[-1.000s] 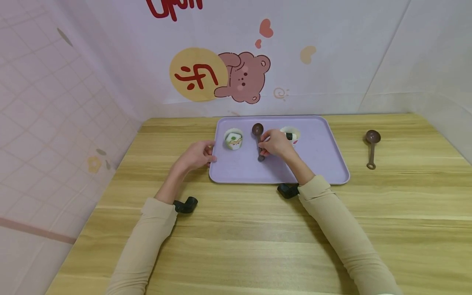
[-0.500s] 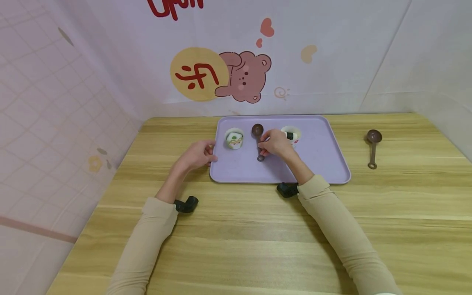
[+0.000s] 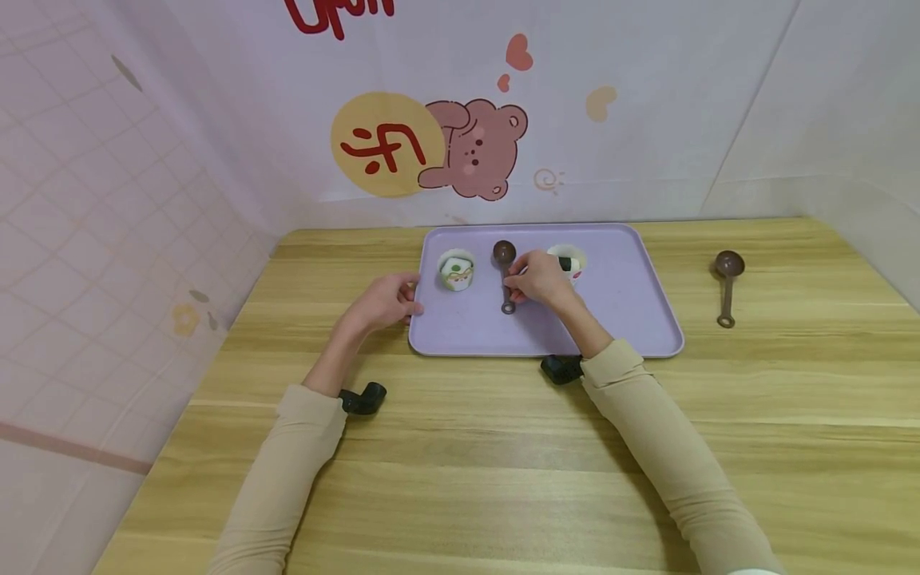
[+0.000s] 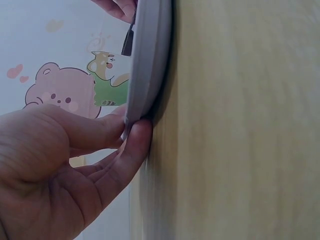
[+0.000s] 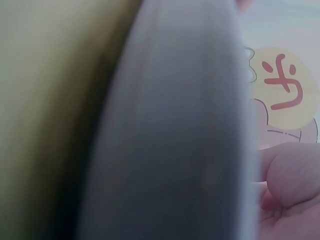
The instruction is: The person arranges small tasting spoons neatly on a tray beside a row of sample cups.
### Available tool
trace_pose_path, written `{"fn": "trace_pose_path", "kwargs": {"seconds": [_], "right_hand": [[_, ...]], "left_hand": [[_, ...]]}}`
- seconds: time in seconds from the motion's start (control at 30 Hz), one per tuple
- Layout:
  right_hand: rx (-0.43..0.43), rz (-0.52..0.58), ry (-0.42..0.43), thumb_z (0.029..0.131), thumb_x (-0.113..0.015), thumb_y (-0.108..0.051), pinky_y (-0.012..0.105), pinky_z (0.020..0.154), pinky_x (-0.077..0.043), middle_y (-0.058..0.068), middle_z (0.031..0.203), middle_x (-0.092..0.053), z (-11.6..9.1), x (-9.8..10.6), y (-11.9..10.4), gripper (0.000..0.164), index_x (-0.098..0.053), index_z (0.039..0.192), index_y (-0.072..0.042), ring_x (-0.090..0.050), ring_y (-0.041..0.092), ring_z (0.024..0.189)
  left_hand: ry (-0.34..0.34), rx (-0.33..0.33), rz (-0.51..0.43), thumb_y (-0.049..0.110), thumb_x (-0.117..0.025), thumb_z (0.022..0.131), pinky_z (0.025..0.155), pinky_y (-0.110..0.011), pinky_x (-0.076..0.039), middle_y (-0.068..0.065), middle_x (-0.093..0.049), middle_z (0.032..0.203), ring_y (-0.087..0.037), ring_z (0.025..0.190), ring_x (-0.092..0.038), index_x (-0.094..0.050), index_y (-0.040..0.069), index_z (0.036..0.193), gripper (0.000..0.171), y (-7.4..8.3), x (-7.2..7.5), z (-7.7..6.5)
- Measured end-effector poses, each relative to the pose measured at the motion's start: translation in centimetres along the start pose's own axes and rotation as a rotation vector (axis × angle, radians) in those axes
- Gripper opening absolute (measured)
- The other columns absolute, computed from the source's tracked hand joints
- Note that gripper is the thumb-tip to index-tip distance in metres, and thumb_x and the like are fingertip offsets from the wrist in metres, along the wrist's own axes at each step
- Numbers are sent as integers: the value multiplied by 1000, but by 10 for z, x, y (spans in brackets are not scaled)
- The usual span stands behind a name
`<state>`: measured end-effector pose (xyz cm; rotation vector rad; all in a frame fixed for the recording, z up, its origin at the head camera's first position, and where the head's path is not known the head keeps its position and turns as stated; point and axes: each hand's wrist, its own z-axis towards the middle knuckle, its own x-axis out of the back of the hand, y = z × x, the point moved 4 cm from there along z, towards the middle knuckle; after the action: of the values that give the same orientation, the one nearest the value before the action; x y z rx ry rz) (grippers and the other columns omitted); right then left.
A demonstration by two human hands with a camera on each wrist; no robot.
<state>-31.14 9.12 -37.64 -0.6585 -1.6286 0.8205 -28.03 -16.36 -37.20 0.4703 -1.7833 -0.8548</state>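
In the head view, a lilac tray [image 3: 618, 319] lies on the wooden table. My left hand [image 3: 381, 303] pinches its left rim; the left wrist view shows the thumb [image 4: 95, 131] over the rim and a finger beneath it. Above the tray, my right hand [image 3: 544, 281] pinches the handle of a brown measuring spoon [image 3: 505, 252], its round bowl pointing to the back. Left of the spoon stands a small cup with a cartoon animal print [image 3: 457, 276], holding a white piece with a green spot. Behind the right hand, partly hidden, is a second cup [image 3: 576, 271] with a white piece banded in black.
A second brown measuring spoon [image 3: 729, 279] lies on the table [image 3: 460, 479] to the right of the tray. A pale printed wall cloth [image 3: 647, 144] rises right behind the table's back edge. The tray's side [image 5: 170, 125] blocks much of the right wrist view.
Both hands stay where they were, the left on the rim and the right on the spoon. The spoon's bowl has shifted very slightly.
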Motion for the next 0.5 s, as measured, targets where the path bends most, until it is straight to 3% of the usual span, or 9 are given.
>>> {"fn": "trace_pose_path", "kwargs": {"seconds": [0.5], "right_hand": [[10, -76, -20, 96, -67, -11, 17, 53, -52, 9, 65, -70, -4, 3, -2, 19, -68, 99, 7, -65, 8, 52]], "left_hand": [[-6, 6, 4, -3, -64, 96, 77, -33, -57, -20, -55, 107, -26, 90, -56, -36, -8, 151, 62, -1, 0, 1]]}}
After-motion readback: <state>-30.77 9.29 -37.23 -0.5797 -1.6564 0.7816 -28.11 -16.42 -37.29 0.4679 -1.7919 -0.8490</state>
